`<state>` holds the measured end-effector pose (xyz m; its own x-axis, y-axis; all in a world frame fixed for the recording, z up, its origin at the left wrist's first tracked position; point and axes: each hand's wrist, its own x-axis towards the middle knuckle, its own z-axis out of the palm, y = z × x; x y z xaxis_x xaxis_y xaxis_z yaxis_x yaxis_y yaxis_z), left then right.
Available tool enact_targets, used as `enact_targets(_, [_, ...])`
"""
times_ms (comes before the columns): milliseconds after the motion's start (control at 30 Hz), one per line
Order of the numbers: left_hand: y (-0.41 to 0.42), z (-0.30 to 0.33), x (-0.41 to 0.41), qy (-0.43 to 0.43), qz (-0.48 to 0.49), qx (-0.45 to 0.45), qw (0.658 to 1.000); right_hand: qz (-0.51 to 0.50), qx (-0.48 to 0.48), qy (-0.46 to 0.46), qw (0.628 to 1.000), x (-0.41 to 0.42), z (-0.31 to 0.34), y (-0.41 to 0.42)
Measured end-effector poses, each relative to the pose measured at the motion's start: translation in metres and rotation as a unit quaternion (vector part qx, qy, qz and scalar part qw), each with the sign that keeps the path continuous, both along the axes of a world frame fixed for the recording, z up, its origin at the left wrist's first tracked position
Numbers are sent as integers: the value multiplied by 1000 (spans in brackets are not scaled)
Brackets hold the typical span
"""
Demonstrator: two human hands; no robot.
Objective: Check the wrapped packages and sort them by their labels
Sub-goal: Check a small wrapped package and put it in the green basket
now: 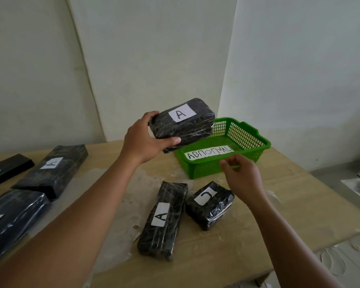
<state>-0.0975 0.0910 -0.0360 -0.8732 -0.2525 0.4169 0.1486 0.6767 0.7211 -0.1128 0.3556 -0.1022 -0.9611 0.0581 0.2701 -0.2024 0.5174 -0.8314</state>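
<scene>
My left hand (142, 140) grips a black wrapped package labelled A (183, 121) by its near end and holds it in the air above the table. My right hand (242, 173) hovers in front of the green basket (245, 134), fingers loosely spread, holding nothing. The basket carries a paper label reading ABNORMAL (208, 153). On the table below lie a long package labelled A (161, 220) and a shorter package labelled C (209, 204), side by side.
At the left of the wooden table (289, 206) lie another package labelled A (51, 168), a flat black one (7, 169) with a partly visible label, and a large wrapped one (10, 221) at the edge. White walls stand close behind.
</scene>
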Motion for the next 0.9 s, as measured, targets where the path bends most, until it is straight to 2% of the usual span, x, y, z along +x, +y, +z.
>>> enact_targets(100, [14, -1, -31, -11, -4, -11, 1000, -20, 92, 51, 994, -14, -20, 14])
enact_targets(200, [28, -6, -61, -21, -10, -26, 999, -19, 194, 123, 973, -31, -30, 24])
enact_targets(300, [41, -13, -89, -35, -16, -43, 998, 8, 284, 121, 951, -47, -42, 30])
enact_targets(600, [72, -35, -169, -110, -9, -131, 985, 17, 317, 116, 941, -57, -77, 44])
enact_targets(700, [81, -43, -191, -142, -17, -143, 979, -12, 317, 69, 946, -47, -79, 42])
enact_targets(767, [86, -49, -202, -158, -20, -150, 976, -18, 329, -12, 944, -39, -79, 41])
enact_targets(833, [90, -53, -210, -175, -23, -167, 970, -1, 357, -88, 930, -36, -80, 41])
enact_targets(900, [95, -56, -216, -192, -35, -177, 965, 23, 376, -112, 920, -37, -80, 40])
